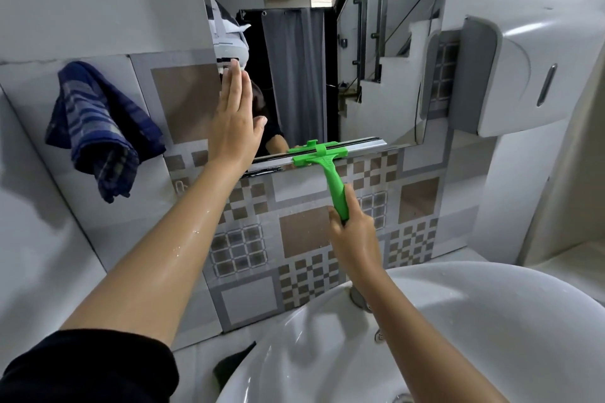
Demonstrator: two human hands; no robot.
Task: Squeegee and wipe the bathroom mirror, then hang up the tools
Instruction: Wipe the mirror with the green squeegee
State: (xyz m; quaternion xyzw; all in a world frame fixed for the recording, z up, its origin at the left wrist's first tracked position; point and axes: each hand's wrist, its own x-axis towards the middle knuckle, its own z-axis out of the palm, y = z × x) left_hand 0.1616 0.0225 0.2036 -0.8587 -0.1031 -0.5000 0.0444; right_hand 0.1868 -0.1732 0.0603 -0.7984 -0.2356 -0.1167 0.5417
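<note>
The mirror (301, 75) hangs on the tiled wall above the sink. A green squeegee (327, 167) lies with its silver blade along the mirror's bottom edge, its handle pointing down. My right hand (353, 232) is closed around the lower end of that handle. My left hand (234, 121) is flat and empty, fingers together and pointing up, pressed against the mirror's left edge. A blue checked cloth (98, 127) hangs on the wall to the left of the mirror, apart from both hands. Water drops cling to my left forearm.
A white sink (442, 321) fills the lower right, directly under my right arm. A white wall dispenser (523, 75) sticks out to the right of the mirror. A small hook (179, 186) sits on the tiles below the cloth.
</note>
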